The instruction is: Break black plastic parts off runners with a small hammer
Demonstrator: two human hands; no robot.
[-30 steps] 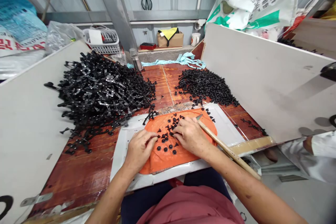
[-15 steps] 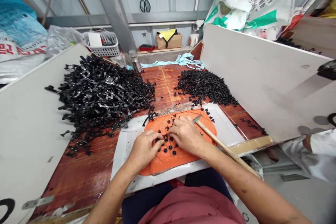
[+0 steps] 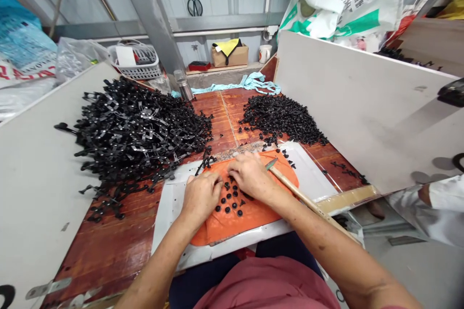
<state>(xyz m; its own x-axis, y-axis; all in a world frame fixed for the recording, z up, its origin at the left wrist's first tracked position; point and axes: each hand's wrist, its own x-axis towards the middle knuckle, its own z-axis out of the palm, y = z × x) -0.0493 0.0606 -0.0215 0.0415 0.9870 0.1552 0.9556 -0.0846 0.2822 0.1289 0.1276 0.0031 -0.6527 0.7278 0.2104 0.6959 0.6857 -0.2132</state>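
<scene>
An orange cloth pad (image 3: 250, 219) lies in front of me, with small black round-headed pieces (image 3: 234, 200) scattered on it. My left hand (image 3: 203, 195) rests over the pad's left side, fingers curled together; whatever they may pinch is hidden. Opposite it, my right hand (image 3: 248, 174) is bent with thumb and fingertips drawn in, close to a dark piece; I cannot tell whether it grips that piece. Beside the right hand, a tool with a long wooden handle (image 3: 295, 190) and a pointed metal head lies across the pad, partly under my forearm.
A large heap of black jointed parts (image 3: 141, 130) is piled at left, a smaller heap of black pieces (image 3: 284, 118) at back right. Grey boards (image 3: 355, 116) wall both sides. A steel-based tumbler (image 3: 184, 86), light-blue cloth strips (image 3: 253, 82) and a basket (image 3: 136, 65) stand behind.
Both hands have moved slightly up the pad, and the left has drawn away from the right. More of the black pieces between them now show. The view has shifted a little.
</scene>
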